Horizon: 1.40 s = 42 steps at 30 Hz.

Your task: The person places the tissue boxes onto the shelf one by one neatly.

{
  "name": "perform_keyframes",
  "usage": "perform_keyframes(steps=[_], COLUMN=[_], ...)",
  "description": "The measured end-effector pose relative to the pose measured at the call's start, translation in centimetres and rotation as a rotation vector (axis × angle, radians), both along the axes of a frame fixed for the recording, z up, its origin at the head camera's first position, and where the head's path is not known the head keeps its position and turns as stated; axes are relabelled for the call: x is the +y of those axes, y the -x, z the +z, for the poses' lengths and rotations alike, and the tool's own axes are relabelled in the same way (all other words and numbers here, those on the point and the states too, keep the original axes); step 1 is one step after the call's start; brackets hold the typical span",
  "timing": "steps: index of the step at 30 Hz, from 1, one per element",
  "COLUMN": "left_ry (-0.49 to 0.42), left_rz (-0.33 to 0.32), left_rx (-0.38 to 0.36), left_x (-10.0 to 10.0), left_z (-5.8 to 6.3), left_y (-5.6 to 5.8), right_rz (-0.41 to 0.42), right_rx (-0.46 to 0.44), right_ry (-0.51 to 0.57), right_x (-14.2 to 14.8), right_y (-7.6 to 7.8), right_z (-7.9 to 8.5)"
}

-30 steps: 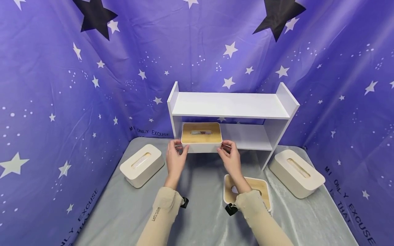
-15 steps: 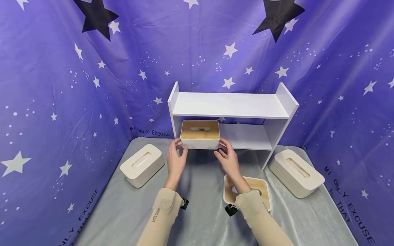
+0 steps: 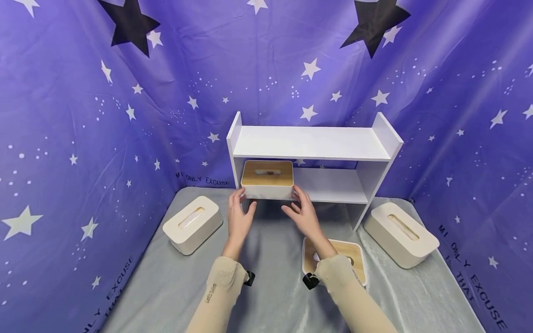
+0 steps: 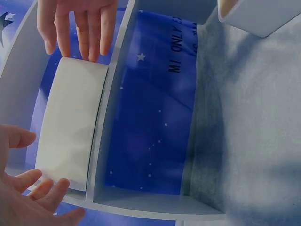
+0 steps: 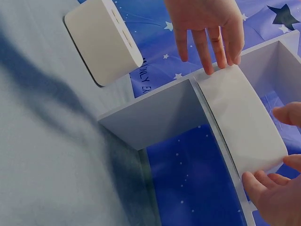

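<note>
A white tissue box with a wooden lid [image 3: 267, 190] stands on the left part of the middle shelf of a white shelf rack [image 3: 310, 141]. My left hand [image 3: 238, 221] touches the box's left end with its fingertips, the thumb apart from it. At the right end, my right hand [image 3: 307, 216] rests extended fingertips against the box, its thumb also off the surface. In the left wrist view, the box's plain front wall [image 4: 71, 122] lies between both hands. The right wrist view shows the same front wall [image 5: 244, 120] close to the shelf's edge.
A cream tissue box [image 3: 201, 237] stands left of the rack, and another cream tissue box [image 3: 389, 240] stands to its right. Under my right forearm sits a second wooden-lidded tissue box [image 3: 351, 249]. Grey cloth [image 3: 275, 282] covers the table; a starry purple curtain [image 3: 266, 69] hangs behind.
The wooden-lidded box has moved back and slightly left, deeper onto the middle shelf. Both hands followed it; their thumbs came away from its front, and the right hand shifted left.
</note>
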<state>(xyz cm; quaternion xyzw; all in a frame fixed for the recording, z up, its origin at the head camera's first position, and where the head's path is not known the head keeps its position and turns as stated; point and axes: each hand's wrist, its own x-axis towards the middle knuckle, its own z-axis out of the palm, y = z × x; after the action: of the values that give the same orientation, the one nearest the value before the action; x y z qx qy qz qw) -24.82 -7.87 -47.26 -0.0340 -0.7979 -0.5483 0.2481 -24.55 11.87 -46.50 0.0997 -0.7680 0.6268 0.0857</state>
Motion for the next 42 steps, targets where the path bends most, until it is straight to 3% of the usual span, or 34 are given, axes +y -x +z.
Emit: perform_keyframes(steps=[12, 20, 26, 35, 42], left_ry=[0.044, 0.118, 0.155, 0.222, 0.199], left_rz=[-0.066, -0.107, -0.145, -0.194, -0.255], left_rx=[0.031, 0.010, -0.026, -0.070, -0.119], left_x=[-0.2, 0.6, 1.5, 2.5, 2.9], left_z=[-0.4, -2.2, -3.4, -4.1, -4.6], left_y=[-0.2, -1.0, -1.7, -2.4, -2.7], right_rz=[0.041, 0.036, 0.024, 0.026, 0.065], right_rx=[-0.023, -0.039, 0.003, 0.014, 0.062], right_ry=[-0.001, -0.017, -0.021, -0.037, -0.051], right_x=[-0.3, 0.6, 1.5, 2.8, 4.0], right_y=[0.1, -0.7, -1.4, -2.1, -3.0], right_z=[0.1, -0.5, -1.1, -2.1, -2.8])
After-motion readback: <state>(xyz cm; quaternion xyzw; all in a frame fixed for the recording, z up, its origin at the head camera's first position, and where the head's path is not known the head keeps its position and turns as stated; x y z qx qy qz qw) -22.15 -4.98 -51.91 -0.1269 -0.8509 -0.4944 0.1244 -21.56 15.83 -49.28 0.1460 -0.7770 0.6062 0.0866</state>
